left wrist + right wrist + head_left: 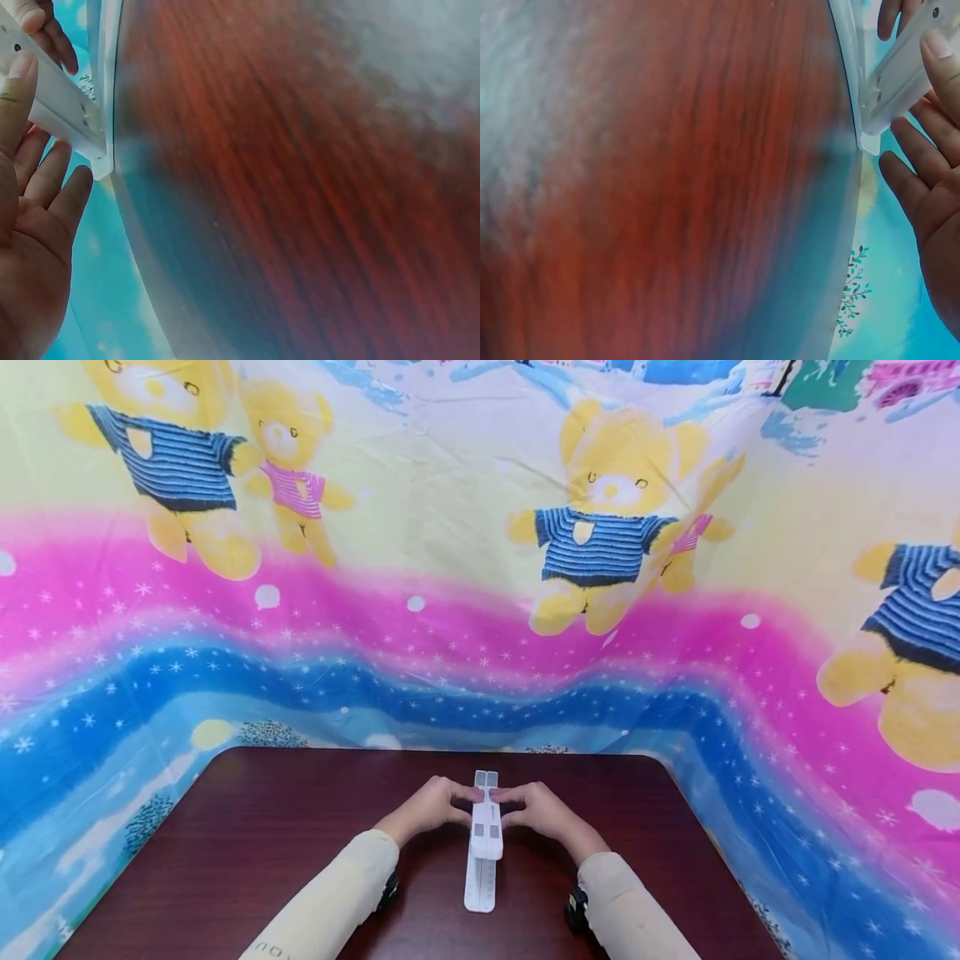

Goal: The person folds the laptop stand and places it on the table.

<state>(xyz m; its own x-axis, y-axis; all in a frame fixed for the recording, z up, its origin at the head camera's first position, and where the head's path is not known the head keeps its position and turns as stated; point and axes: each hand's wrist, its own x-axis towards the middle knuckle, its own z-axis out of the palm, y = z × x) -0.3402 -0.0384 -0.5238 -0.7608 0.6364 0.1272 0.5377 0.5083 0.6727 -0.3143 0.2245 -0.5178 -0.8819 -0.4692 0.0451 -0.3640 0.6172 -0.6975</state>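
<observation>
A narrow white folding laptop stand [486, 843] stands on the table, its upper arm lifted at an angle above a long flat base. Grey pads show on its top and far end. From the left side, my left hand [431, 806] grips the raised arm, and my right hand [542, 810] grips it from the right. In the left wrist view, the left thumb [16, 90] lies along the white arm with the other fingers beneath. The right wrist view has the right thumb [941, 56] on the arm's side and the fingers under it.
The dark reddish wooden table [300, 827] has rounded far corners. A bear-printed cloth [450, 543] hangs behind it and along both sides. Each cream sleeve [337, 885] has a black wrist device [576, 908] strapped near the cuff.
</observation>
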